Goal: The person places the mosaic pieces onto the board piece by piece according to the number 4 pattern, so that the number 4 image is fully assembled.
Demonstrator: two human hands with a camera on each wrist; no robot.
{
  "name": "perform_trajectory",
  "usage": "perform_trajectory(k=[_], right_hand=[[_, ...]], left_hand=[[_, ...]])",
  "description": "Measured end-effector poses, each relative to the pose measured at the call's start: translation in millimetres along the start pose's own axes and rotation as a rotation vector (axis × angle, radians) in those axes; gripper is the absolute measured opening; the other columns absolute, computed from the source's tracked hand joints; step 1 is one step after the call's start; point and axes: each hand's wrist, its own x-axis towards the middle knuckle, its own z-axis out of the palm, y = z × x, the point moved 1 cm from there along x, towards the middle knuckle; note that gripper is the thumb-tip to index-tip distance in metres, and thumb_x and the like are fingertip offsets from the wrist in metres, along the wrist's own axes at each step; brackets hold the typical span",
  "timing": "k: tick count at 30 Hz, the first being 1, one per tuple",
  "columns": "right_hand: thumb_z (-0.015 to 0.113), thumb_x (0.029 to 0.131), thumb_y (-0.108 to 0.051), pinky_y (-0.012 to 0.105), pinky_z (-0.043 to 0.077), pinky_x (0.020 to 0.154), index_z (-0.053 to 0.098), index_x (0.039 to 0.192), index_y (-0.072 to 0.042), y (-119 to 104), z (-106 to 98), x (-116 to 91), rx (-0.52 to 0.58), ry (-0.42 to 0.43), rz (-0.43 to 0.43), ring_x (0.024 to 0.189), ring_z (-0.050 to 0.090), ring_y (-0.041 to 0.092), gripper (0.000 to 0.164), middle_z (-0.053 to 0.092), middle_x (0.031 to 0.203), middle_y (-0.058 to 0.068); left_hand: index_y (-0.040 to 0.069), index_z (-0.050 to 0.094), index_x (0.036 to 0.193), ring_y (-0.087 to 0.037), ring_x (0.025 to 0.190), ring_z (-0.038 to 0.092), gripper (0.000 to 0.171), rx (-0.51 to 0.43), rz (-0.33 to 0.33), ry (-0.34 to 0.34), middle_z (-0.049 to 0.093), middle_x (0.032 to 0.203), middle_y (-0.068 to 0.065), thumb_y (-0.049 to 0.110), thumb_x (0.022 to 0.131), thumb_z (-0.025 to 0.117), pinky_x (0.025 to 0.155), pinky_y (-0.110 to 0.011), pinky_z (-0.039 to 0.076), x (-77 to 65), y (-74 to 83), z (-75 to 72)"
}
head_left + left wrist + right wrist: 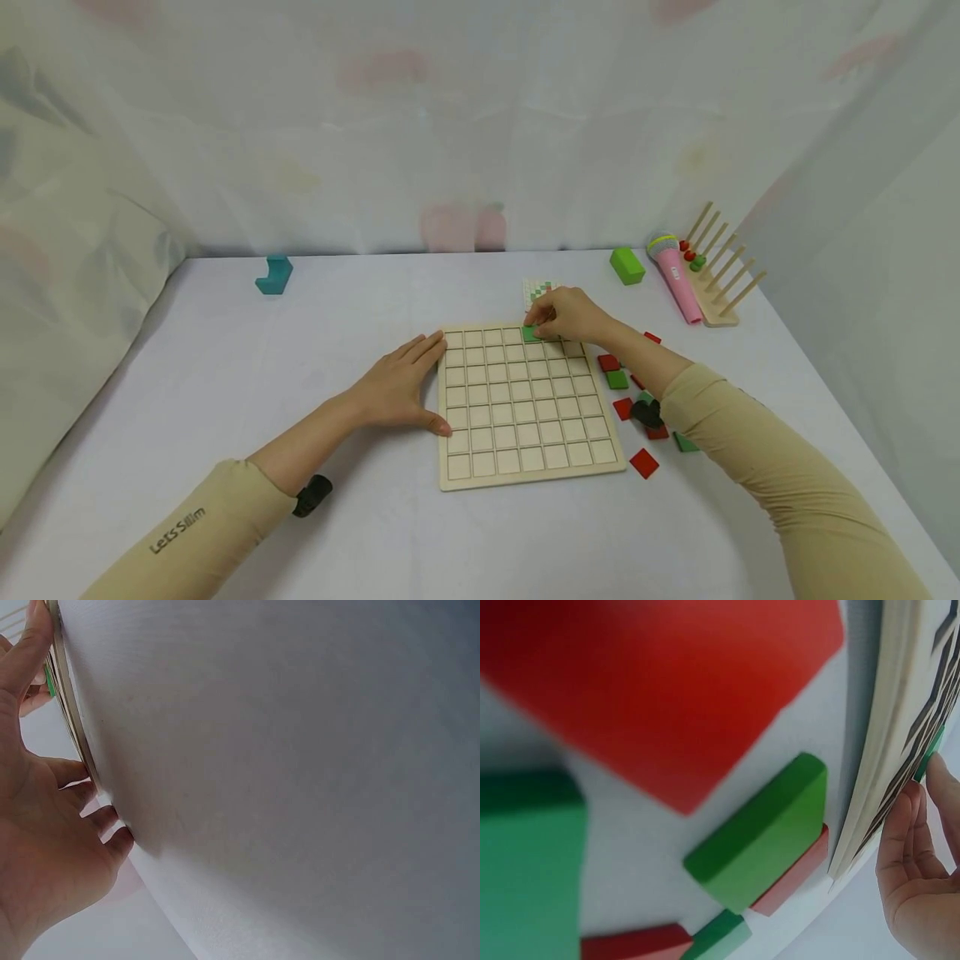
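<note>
A pale wooden grid board (517,460) lies flat on the table, divided into rows of square recesses. My left hand (397,385) is spread along its left edge, with the thumb by the lower left side and the fingertips by the upper left corner. At the board's far row, my right hand (573,317) pinches a green square tile (530,334) between thumb and fingers. In the right wrist view, that green tile (929,754) shows at the fingertips, close against the board's face. A small printed pattern card (534,290) lies just beyond the board, partly behind the right hand.
Loose red tiles (644,463) and green tiles (617,380) are scattered right of the board, some under the right forearm. At the back right are a green block (627,266), a pink toy microphone (678,283) and a wooden peg stand (722,315). A teal block (276,276) stands back left.
</note>
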Motion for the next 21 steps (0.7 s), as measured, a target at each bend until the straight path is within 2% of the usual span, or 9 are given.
perform_trajectory(k=[7, 11, 21], right_hand=[[0.074, 0.087, -0.008, 0.036, 0.056, 0.083, 0.075, 0.103, -0.008, -3.0, -1.3, -1.6, -0.007, 0.0, -0.002, 0.092, 0.07, 0.022, 0.016, 0.073, 0.094, 0.01], [0.072, 0.089, -0.011, 0.032, 0.054, 0.078, 0.075, 0.105, -0.009, -1.9, -3.6, -2.4, -0.008, 0.007, 0.001, 0.086, 0.068, 0.019, 0.016, 0.073, 0.092, 0.008], [0.07, 0.091, -0.016, 0.033, 0.052, 0.083, 0.074, 0.109, -0.01, 10.3, -24.9, -17.0, -0.021, 0.009, 0.009, 0.094, 0.065, 0.02, 0.019, 0.071, 0.099, 0.007]], left_hand=[[0.008, 0.018, 0.159, -0.037, 0.155, 0.014, 0.132, 0.0, -0.005, -0.005, 0.012, 0.169, -0.008, 0.075, 0.061, 0.077, 0.118, -0.062, 0.028, 0.0, 0.5, 0.2], [0.009, 0.018, 0.159, -0.037, 0.155, 0.014, 0.133, 0.002, -0.008, -0.007, 0.012, 0.169, -0.008, 0.075, 0.061, 0.077, 0.118, -0.063, 0.028, 0.5, 0.7, 0.6], [0.009, 0.018, 0.159, -0.037, 0.155, 0.014, 0.133, 0.0, -0.003, -0.011, 0.012, 0.169, -0.007, 0.075, 0.061, 0.077, 0.118, -0.062, 0.028, 1.3, 0.4, 1.1]])
